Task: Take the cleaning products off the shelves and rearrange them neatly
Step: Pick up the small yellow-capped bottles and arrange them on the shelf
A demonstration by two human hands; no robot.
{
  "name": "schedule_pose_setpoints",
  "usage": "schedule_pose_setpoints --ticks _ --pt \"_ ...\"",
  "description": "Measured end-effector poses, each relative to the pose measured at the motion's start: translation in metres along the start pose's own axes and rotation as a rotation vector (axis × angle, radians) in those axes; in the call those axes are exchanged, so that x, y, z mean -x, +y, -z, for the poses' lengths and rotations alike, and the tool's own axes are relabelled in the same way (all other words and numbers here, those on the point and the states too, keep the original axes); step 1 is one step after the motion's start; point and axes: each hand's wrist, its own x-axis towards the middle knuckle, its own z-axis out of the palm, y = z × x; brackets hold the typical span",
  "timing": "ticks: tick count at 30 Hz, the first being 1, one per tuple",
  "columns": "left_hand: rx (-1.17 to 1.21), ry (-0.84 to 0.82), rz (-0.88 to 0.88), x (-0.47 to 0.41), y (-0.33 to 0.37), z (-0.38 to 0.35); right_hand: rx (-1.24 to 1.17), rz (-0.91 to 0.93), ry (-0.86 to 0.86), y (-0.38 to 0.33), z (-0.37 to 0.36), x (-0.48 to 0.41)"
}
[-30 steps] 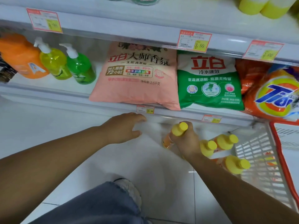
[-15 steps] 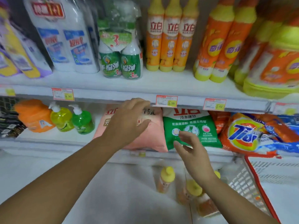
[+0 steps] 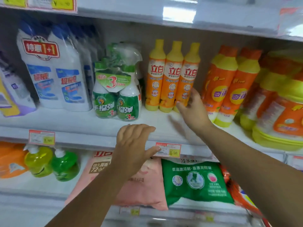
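Your left hand (image 3: pixel 136 145) has come up and hangs by the shelf edge (image 3: pixel 98 140), fingers loose, holding nothing. Farther in, your right hand (image 3: pixel 191 110) has let go of the low bottle. It now opens wide beside the end orange bottle (image 3: pixel 188 74) on the shelf. I think you grab that one next.

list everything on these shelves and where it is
white bottles: two in front, blue caps, middle shelf left
green spray bottles: two, wrapped together, middle shelf centre
slim orange bottles: three, yellow caps, middle shelf
bigger orange bottles: two in front, yellow shoulders, further right
pump bottles: two, yellow and green, lower shelf left
pink bag: one, lower shelf centre
green bag: one, right of pink bag
left hand: open, at middle shelf edge
right hand: open, at rightmost slim bottle
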Motion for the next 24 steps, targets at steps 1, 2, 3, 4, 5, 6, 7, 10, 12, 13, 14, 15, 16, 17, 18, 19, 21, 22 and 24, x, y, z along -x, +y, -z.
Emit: schedule_pose_setpoints --ticks 1,2,3,4,5,6,7,10,12,13,14,15,16,17,18,19,21,22,24 --pt "-0.010 0.025 -0.012 -0.001 -0.001 -0.003 0.005 -0.023 0.009 0.003 -0.003 -0.010" --pt "-0.023 0.048 -0.026 -0.001 -0.003 -0.006 0.016 -0.053 0.032 0.008 -0.007 -0.021" --pt "-0.035 0.064 -0.038 -0.001 -0.004 -0.008 0.031 -0.088 0.053 0.011 -0.010 -0.029" --pt "-0.042 0.074 -0.046 -0.001 -0.004 -0.009 0.037 -0.126 0.073 0.016 -0.013 -0.038" --pt "-0.044 0.076 -0.048 -0.001 -0.004 -0.010 0.030 -0.163 0.083 0.019 -0.016 -0.044" --pt "-0.046 0.079 -0.050 -0.001 -0.004 -0.010 0.007 -0.195 0.094 0.025 -0.018 -0.050" --pt "-0.047 0.080 -0.052 0.000 -0.005 -0.011 -0.015 -0.220 0.097 0.028 -0.018 -0.053" --pt "-0.045 0.099 -0.068 0.001 -0.005 -0.011 -0.027 -0.225 0.101 0.034 -0.020 -0.056" --pt "-0.048 0.099 -0.073 0.002 -0.005 -0.011 0.023 -0.206 0.126 0.035 -0.020 -0.051" --pt "-0.053 0.094 -0.071 0.002 -0.005 -0.011 0.046 -0.197 0.132 0.033 -0.019 -0.047" --pt "-0.057 0.092 -0.069 0.002 -0.006 -0.011 0.058 -0.189 0.127 0.032 -0.016 -0.042" --pt "-0.057 0.079 -0.062 0.003 -0.005 -0.010 0.058 -0.181 0.109 0.029 -0.013 -0.036" --pt "-0.052 0.065 -0.053 0.003 -0.005 -0.009 0.046 -0.173 0.081 0.024 -0.009 -0.029" --pt "-0.041 0.041 -0.040 0.002 -0.004 -0.007 0.020 -0.165 0.054 0.019 -0.005 -0.021" --pt "-0.022 0.014 -0.030 0.002 -0.003 -0.005 -0.011 -0.168 0.028 0.013 0.000 -0.014" --pt "-0.003 -0.024 -0.014 0.000 0.000 -0.001 -0.049 -0.180 0.001 0.006 0.003 -0.006" --pt "0.032 -0.109 0.028 -0.001 0.006 0.010 -0.156 -0.232 -0.049 -0.011 0.010 0.010" --pt "0.066 -0.156 0.061 -0.002 0.010 0.016 -0.226 -0.265 -0.075 -0.020 0.013 0.018" --pt "0.190 -0.218 0.135 -0.003 0.021 0.031 -0.346 -0.304 -0.142 -0.039 0.021 0.038"
